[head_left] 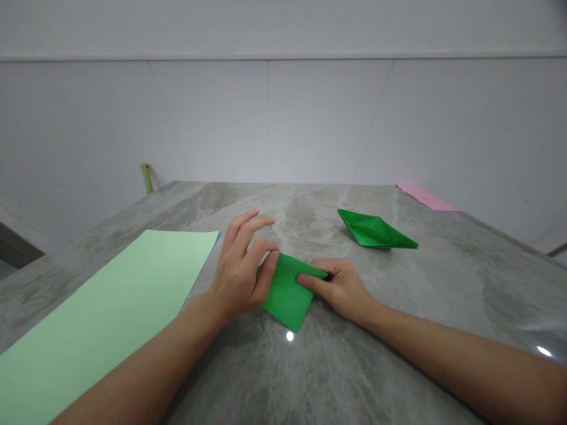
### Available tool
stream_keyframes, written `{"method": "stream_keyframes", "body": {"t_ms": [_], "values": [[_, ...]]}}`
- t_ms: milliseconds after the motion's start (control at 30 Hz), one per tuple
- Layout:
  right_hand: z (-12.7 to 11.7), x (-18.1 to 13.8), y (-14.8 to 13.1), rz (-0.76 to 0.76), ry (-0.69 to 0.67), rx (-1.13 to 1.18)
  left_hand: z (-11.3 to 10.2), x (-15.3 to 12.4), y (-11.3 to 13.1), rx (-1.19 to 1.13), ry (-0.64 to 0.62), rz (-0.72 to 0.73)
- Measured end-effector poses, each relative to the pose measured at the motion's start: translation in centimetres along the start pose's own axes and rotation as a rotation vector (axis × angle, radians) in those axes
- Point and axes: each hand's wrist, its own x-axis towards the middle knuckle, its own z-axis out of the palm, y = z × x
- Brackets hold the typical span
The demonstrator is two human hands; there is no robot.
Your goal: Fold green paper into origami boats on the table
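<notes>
A small folded piece of bright green paper (289, 295) is held between my two hands, slightly above or at the grey marble tabletop; I cannot tell which. My left hand (245, 262) pinches its upper left edge between thumb and index finger, the other fingers raised and spread. On the opposite side, my right hand (339, 286) grips the right corner, thumb on top and fingers beneath. Behind my right hand lies a folded green paper boat (374, 230), pointed at both ends.
Pale green paper sheets (110, 301) lie on the left of the marble table (354, 366), partly under my left forearm. Pink paper (427, 198) rests at the far right edge. A white wall (266, 118) stands behind, with a light green strip (146, 178) at the left.
</notes>
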Motion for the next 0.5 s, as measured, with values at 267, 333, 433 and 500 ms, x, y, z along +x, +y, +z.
{"method": "stream_keyframes", "body": {"t_ms": [267,333,433,500], "values": [[-0.01,-0.02,0.2,-0.012,0.001,0.003,-0.01,-0.18,-0.18,-0.011,-0.021,-0.007],[-0.01,-0.04,0.22,-0.012,0.003,0.002,0.0,-0.18,-0.22,-0.011,-0.021,-0.005],[-0.03,-0.07,0.2,-0.008,0.007,0.002,0.16,-0.22,-0.24,-0.043,-0.012,-0.013],[-0.05,-0.07,0.16,-0.003,0.004,0.0,0.39,-0.3,-0.26,-0.091,-0.008,-0.026]]}}
